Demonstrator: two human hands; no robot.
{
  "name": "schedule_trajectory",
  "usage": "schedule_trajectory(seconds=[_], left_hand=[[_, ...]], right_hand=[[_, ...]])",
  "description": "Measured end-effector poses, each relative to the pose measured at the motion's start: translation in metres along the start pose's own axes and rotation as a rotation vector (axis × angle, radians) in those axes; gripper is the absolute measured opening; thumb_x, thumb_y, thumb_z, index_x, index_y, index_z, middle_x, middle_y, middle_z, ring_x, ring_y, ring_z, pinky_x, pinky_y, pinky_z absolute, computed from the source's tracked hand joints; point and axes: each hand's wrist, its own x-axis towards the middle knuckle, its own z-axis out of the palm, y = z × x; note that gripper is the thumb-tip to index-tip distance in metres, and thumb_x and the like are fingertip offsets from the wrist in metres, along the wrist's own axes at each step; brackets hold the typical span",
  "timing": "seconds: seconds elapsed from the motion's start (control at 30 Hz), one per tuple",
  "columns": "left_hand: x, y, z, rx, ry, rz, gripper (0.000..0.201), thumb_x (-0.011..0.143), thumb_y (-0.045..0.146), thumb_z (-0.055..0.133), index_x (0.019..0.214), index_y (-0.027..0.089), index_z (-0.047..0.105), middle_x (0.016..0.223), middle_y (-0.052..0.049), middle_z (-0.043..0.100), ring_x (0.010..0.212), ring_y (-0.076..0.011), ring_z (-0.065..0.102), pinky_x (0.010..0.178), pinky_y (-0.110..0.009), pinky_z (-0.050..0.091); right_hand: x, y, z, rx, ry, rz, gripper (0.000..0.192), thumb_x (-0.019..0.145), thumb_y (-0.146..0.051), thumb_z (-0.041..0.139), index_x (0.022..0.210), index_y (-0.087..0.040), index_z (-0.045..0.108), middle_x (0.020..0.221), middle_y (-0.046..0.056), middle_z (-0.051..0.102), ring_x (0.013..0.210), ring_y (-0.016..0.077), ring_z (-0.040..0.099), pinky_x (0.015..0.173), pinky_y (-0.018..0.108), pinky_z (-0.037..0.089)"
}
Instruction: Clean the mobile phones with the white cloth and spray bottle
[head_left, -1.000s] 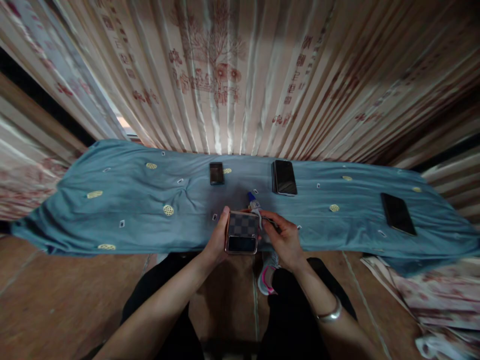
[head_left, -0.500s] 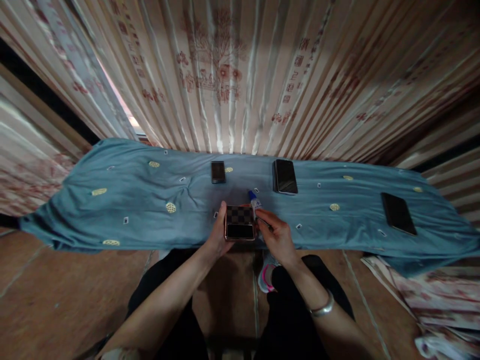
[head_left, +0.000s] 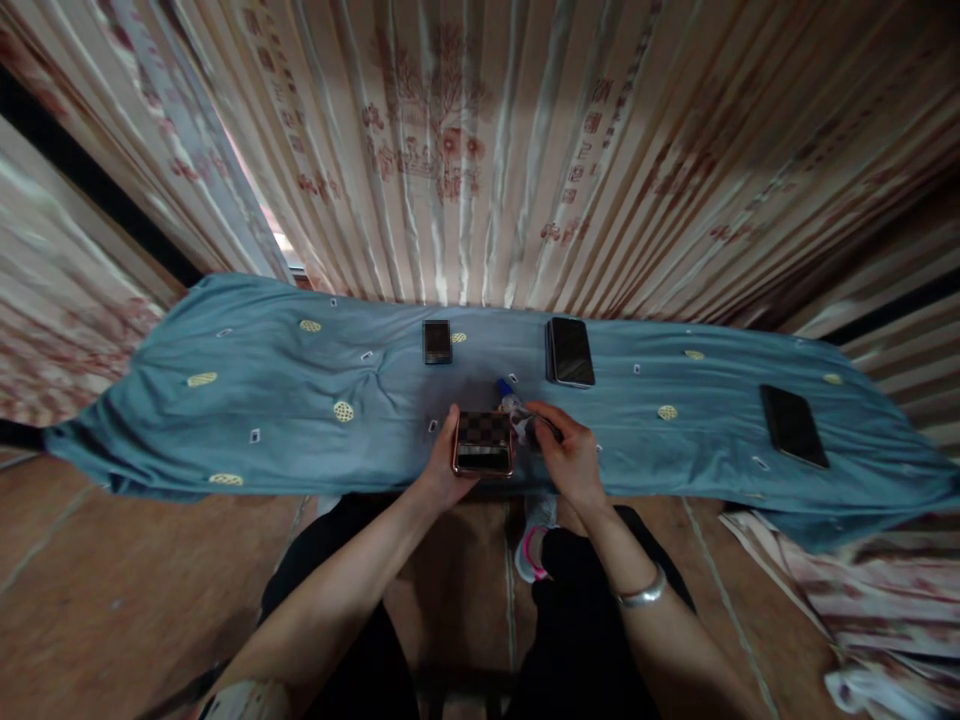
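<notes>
— Holding a small checkered device (head_left: 484, 442) upright at the near edge of a blue cloth (head_left: 262, 400), the person's left hand (head_left: 442, 470) wraps its side, thumb on the left edge and fingers curled behind it. What is the other hand doing?

— The right hand (head_left: 568, 458) sits just beside the device, fingers pinched shut around a thin dark tool (head_left: 541, 428) and some whitish material; what that material is cannot be told. A blue-capped tube (head_left: 508, 395) lies on the cloth, just beyond both hands.

— How far along does the work look?

— Judging by the frame, midway: the device is off the cloth and in hand, its checkered upper half and dark glossy lower panel facing the camera, with the tool held close to its right edge. Nothing shows it opened or changed.

— And the surroundings?

— A small dark phone (head_left: 436, 341) and a larger black phone (head_left: 569, 352) lie farther back, with a third black phone (head_left: 793, 425) well apart to the right. Printed pleated curtains (head_left: 480, 150) hang behind the cloth, and a silver bangle (head_left: 639, 594) circles the right wrist.
</notes>
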Motion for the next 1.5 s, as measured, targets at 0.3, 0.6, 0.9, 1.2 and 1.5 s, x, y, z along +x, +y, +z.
schedule_trajectory(seconds=[0.3, 0.6, 0.9, 1.2, 1.5], left_hand=[[0.009, 0.007, 0.001, -0.103, 0.079, 0.1, 0.059, 0.101, 0.049, 0.028, 0.105, 0.007, 0.069, 0.074, -0.01, 0.075, 0.069, -0.0228, 0.071, 0.073, -0.036, 0.056], [0.013, 0.011, -0.004, -0.092, 0.105, 0.129, 0.059, 0.101, 0.049, 0.03, 0.113, 0.006, 0.068, 0.077, -0.01, 0.075, 0.066, -0.0221, 0.069, 0.076, -0.037, 0.056], [0.012, 0.021, 0.001, -0.049, 0.1, 0.162, 0.072, 0.1, 0.054, 0.019, 0.121, 0.002, 0.064, 0.089, -0.017, 0.076, 0.084, -0.0263, 0.073, 0.075, -0.037, 0.057], [0.011, 0.022, 0.008, -0.086, 0.159, 0.165, 0.069, 0.097, 0.058, 0.025, 0.105, 0.006, 0.068, 0.085, -0.017, 0.074, 0.086, -0.0302, 0.072, 0.079, -0.045, 0.058], [0.02, 0.03, 0.012, -0.168, 0.203, 0.269, 0.051, 0.098, 0.048, 0.031, 0.093, 0.011, 0.066, 0.073, -0.01, 0.069, 0.073, -0.0225, 0.068, 0.077, -0.039, 0.057]], right_hand=[[-0.009, 0.003, 0.034, 0.119, -0.006, -0.034, 0.032, 0.084, -0.028, 0.057, 0.108, -0.021, 0.076, 0.127, 0.01, 0.07, 0.121, 0.0245, 0.064, 0.108, 0.043, 0.048], [-0.012, -0.003, 0.036, 0.127, -0.039, -0.047, 0.029, 0.084, -0.022, 0.052, 0.1, -0.023, 0.076, 0.115, 0.006, 0.075, 0.112, 0.0224, 0.068, 0.103, 0.04, 0.052], [-0.02, -0.01, 0.033, 0.132, -0.106, -0.009, 0.024, 0.083, -0.025, 0.054, 0.095, -0.025, 0.075, 0.11, 0.004, 0.077, 0.108, 0.0221, 0.071, 0.1, 0.04, 0.054], [-0.022, -0.011, 0.03, 0.05, -0.148, 0.007, 0.027, 0.085, -0.028, 0.056, 0.105, -0.026, 0.074, 0.111, 0.005, 0.077, 0.105, 0.0238, 0.071, 0.095, 0.04, 0.055], [-0.015, -0.011, 0.028, 0.008, -0.112, 0.127, 0.026, 0.081, -0.037, 0.064, 0.099, -0.02, 0.074, 0.085, 0.003, 0.076, 0.076, 0.0202, 0.071, 0.072, 0.03, 0.054]])
